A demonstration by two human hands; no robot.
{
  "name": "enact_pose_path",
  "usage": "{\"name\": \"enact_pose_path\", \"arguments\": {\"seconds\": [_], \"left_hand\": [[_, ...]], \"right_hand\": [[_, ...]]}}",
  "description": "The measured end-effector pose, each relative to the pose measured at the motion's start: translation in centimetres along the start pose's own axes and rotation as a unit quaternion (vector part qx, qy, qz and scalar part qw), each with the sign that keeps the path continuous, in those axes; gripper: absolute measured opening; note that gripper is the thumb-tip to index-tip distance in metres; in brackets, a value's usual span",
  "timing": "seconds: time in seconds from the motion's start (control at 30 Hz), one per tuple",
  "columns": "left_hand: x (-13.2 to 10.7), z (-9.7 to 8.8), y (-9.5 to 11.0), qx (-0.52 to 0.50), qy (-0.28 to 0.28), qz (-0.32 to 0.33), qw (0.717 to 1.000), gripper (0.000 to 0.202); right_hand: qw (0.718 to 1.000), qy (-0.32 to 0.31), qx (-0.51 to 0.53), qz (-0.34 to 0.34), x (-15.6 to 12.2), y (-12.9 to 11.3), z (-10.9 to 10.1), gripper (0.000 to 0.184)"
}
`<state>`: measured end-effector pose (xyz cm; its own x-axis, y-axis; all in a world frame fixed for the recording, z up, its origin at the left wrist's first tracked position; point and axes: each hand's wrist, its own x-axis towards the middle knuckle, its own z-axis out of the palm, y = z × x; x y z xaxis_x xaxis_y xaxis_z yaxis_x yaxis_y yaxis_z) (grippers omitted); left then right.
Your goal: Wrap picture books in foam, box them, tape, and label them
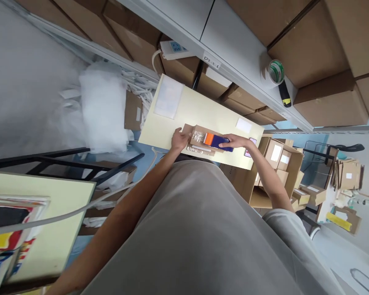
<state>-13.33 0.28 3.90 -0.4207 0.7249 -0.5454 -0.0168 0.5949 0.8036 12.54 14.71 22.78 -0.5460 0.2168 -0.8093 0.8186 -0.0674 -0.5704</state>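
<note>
On the pale yellow table in front of me lies an open cardboard box (199,128) with clear bubble wrap (198,137) in it. My right hand (230,141) grips a flat dark-blue and orange item (213,140) over the box; its exact kind is not clear. At the box's left end is my left hand (179,139), fingers apart, beside a raised cardboard flap (187,129). Whether it touches the flap is hard to tell. More clear plastic wrap (199,150) shows along the box's near side.
The table (160,131) bears a plastic-covered sheet (169,97), a white paper (244,125) and a phone (250,147). A shelf above holds a tape roll (276,72) and a black-and-yellow cutter (284,94). At right stands a large carton (264,198) of smaller boxes.
</note>
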Motion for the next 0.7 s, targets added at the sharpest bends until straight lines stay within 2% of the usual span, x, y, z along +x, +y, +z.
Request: {"name": "enact_pose_path", "arguments": {"seconds": [0.17,0.27,0.5,0.7], "left_hand": [[-1.2,0.1,2.6,0.035,-0.027,0.017,0.999,0.028],[-1.3,0.6,3.4,0.026,-0.017,0.019,0.999,0.025],[-0.6,0.4,3.1,-0.035,-0.029,-0.001,0.999,0.024],[-0.7,0.8,2.6,-0.045,-0.009,-0.005,0.999,0.021]], "right_hand": [[1.0,0.016,0.002,0.02,-0.6,-0.4,0.6,0.055],[0.999,0.033,0.013,0.034,-0.8,-0.9,1.1,0.055],[0.998,0.035,0.007,0.05,-0.5,-1.5,1.3,0.051],[1.0,0.008,-0.002,0.023,-0.2,-1.2,0.9,0.055]]}}
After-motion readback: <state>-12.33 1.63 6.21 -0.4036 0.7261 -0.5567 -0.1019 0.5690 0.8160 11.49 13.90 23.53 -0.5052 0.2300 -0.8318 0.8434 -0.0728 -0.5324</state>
